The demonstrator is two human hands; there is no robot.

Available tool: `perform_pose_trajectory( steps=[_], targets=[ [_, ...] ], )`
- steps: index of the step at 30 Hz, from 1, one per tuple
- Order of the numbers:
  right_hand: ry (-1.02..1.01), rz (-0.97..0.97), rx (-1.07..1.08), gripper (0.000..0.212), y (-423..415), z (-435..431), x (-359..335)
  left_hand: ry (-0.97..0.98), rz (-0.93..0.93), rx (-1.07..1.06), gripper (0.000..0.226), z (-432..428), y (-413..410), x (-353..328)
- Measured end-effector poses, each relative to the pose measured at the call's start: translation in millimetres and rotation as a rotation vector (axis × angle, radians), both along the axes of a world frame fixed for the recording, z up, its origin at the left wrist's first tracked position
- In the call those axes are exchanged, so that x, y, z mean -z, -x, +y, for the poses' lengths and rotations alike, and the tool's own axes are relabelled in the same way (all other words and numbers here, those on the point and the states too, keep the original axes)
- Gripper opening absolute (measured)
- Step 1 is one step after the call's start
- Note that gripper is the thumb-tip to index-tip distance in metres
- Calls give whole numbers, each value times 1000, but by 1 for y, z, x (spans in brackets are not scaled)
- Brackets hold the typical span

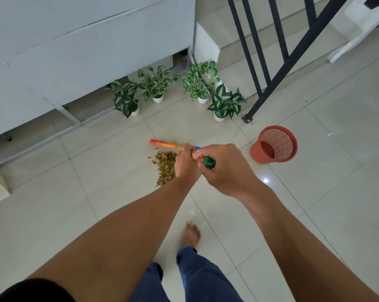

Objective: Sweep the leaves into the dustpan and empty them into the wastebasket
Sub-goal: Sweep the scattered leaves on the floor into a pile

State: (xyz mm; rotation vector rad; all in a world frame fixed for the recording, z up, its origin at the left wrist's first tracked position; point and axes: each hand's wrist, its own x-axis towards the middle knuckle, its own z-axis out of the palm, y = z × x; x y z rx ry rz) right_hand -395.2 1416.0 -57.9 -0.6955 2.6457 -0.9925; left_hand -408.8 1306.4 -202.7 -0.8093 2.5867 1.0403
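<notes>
We see the dry leaves point(165, 167) heaped in one yellow-brown pile on the pale tiled floor point(97, 203), just left of and partly hidden behind our left hand point(186, 163). That hand is curled tight around the broom handle point(173, 145), lower down the shaft. Our right hand point(224, 168) is clenched around the same handle just above it, close to the green cap point(209, 162) at its end. The two hands nearly touch. The handle runs away from us to the upper left, orange with a blue band near the grip, blurred, and its tip passes over the far edge of the pile. We cannot make out the broom's head.

To the right of our hands, well apart from the leaves, stands the red mesh wastebasket point(274, 144), upright on the floor. Its opening faces us, and we see only its bare red bottom inside.

Beyond the pile, four potted plants point(156, 83) in small white pots stand in a loose row along the foot of the grey wall point(75, 40). A black railing point(269, 62) comes down to the floor beside the rightmost plant. Our bare foot point(190, 235) is on the tiles below.
</notes>
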Motion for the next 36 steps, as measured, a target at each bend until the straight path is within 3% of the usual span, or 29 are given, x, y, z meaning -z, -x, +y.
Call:
perform_pose_trajectory(
  steps=[7, 13, 17, 22, 25, 30, 36],
  targets=[
    [46, -111, -20, 21, -5, 3, -10, -16, 50, -99, 16, -8, -28, -6],
    [-47, -65, -190, 25, -2, -29, -33, -42, 138, -220, 12, -29, -21, -18],
    [-113, -85, -312, 28, -9, -54, -17, -129, 100, -354, 29, -48, -38, -7],
    [-36, -183, -243, 27, -19, -44, -4, -159, 13, -401, 17, -43, -66, 4],
    [-4, -197, -218, 25, -19, -32, -9, -182, 66, -440, 22, -30, -66, -4],
    [24, -95, -136, 20, -14, -7, -25, -162, 130, -284, 24, -12, -42, -31],
    [4, 56, 19, 21, -40, -2, -11, -147, 60, 62, 11, -3, -39, -22]
  ],
)
